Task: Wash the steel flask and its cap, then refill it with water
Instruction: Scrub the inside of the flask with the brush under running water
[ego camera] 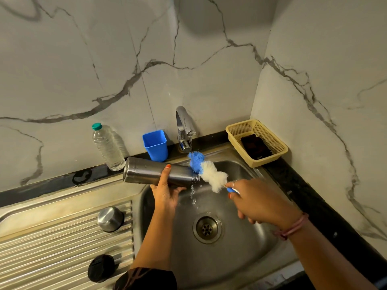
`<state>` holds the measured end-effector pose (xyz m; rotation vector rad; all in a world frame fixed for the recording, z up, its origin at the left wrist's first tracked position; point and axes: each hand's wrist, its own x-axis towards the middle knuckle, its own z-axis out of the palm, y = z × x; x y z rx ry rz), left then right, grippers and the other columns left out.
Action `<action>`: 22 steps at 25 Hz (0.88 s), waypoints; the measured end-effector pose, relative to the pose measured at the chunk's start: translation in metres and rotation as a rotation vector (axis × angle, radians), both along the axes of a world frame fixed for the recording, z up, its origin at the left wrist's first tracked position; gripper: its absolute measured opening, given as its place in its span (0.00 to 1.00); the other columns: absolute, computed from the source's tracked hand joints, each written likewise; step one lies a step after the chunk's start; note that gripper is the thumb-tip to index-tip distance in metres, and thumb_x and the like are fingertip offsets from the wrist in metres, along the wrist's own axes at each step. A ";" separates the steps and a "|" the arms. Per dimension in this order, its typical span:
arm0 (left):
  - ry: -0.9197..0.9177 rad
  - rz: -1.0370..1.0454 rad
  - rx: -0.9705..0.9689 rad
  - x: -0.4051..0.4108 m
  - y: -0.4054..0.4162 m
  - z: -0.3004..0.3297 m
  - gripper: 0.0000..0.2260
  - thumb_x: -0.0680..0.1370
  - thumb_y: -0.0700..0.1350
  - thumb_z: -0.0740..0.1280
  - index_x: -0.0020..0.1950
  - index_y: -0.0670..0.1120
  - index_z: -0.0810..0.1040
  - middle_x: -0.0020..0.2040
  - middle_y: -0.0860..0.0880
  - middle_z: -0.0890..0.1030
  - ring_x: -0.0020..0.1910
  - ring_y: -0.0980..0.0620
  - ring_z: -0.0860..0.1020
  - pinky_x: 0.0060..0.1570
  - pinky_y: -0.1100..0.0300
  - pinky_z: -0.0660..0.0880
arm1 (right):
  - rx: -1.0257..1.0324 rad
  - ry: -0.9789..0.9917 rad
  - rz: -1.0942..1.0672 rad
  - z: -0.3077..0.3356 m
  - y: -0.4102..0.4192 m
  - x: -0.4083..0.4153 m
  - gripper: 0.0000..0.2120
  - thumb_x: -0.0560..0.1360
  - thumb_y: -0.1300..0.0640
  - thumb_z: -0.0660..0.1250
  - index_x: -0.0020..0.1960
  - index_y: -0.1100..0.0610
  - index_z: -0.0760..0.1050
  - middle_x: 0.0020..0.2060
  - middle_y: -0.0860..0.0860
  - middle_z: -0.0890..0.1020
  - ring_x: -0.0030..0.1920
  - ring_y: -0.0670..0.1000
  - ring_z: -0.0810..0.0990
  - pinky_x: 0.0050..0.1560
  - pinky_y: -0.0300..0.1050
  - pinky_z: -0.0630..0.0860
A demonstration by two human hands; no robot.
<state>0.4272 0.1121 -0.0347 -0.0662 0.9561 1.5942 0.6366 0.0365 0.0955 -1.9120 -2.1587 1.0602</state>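
Under tap [185, 127], flask [155, 171] and brush [209, 173]

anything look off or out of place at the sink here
Nothing stands out. The steel flask lies sideways in the left hand, the right hand holds the bottle brush under the running tap.

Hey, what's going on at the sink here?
A person is washing a steel flask. The left hand holds it on its side over the sink, while the right hand holds a blue-and-white bottle brush under the running tap, just outside the flask's mouth. A steel cap and a black lid lie on the drainboard.
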 end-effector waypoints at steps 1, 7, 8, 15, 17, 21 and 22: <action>0.011 -0.005 -0.001 0.001 0.000 0.000 0.33 0.72 0.39 0.74 0.73 0.49 0.63 0.66 0.43 0.74 0.66 0.39 0.74 0.60 0.31 0.72 | 0.014 -0.012 0.014 -0.005 0.001 -0.005 0.19 0.82 0.58 0.55 0.73 0.53 0.63 0.37 0.56 0.81 0.25 0.45 0.72 0.25 0.35 0.72; 0.020 -0.024 0.027 -0.005 0.002 -0.002 0.31 0.73 0.38 0.72 0.73 0.49 0.63 0.63 0.43 0.76 0.63 0.37 0.74 0.55 0.27 0.73 | -0.131 0.058 -0.073 0.002 0.002 0.009 0.18 0.82 0.56 0.55 0.71 0.51 0.63 0.32 0.51 0.77 0.24 0.44 0.72 0.25 0.35 0.71; 0.020 -0.025 0.019 -0.005 0.002 -0.002 0.34 0.71 0.39 0.74 0.74 0.49 0.63 0.64 0.42 0.76 0.63 0.37 0.75 0.54 0.27 0.73 | -0.133 0.069 -0.086 0.001 0.002 0.006 0.17 0.82 0.56 0.55 0.71 0.51 0.64 0.32 0.52 0.77 0.23 0.44 0.72 0.23 0.34 0.70; 0.062 -0.010 -0.003 -0.005 0.000 -0.002 0.31 0.73 0.39 0.73 0.72 0.48 0.64 0.58 0.46 0.77 0.59 0.42 0.76 0.59 0.33 0.73 | -0.081 0.008 0.002 -0.005 0.006 0.011 0.20 0.82 0.56 0.55 0.74 0.51 0.61 0.32 0.51 0.78 0.23 0.43 0.71 0.23 0.33 0.70; 0.051 -0.018 0.003 -0.005 0.001 -0.002 0.29 0.74 0.38 0.72 0.71 0.48 0.65 0.59 0.45 0.77 0.60 0.41 0.76 0.60 0.33 0.73 | -0.086 0.022 -0.022 -0.006 0.009 0.015 0.20 0.82 0.55 0.55 0.73 0.50 0.61 0.32 0.50 0.78 0.24 0.43 0.71 0.23 0.33 0.70; 0.067 -0.040 0.026 -0.001 0.004 -0.006 0.22 0.74 0.36 0.71 0.63 0.49 0.67 0.59 0.44 0.76 0.60 0.40 0.76 0.59 0.30 0.72 | -0.011 0.094 -0.042 -0.028 0.005 0.006 0.20 0.82 0.56 0.56 0.73 0.50 0.63 0.32 0.50 0.77 0.23 0.43 0.70 0.22 0.31 0.66; 0.082 -0.047 0.033 -0.001 0.004 -0.006 0.23 0.74 0.36 0.71 0.65 0.49 0.66 0.60 0.44 0.76 0.58 0.41 0.77 0.58 0.31 0.73 | -0.022 0.112 -0.054 -0.031 0.003 0.011 0.19 0.81 0.55 0.57 0.72 0.49 0.64 0.32 0.50 0.77 0.23 0.43 0.69 0.22 0.31 0.66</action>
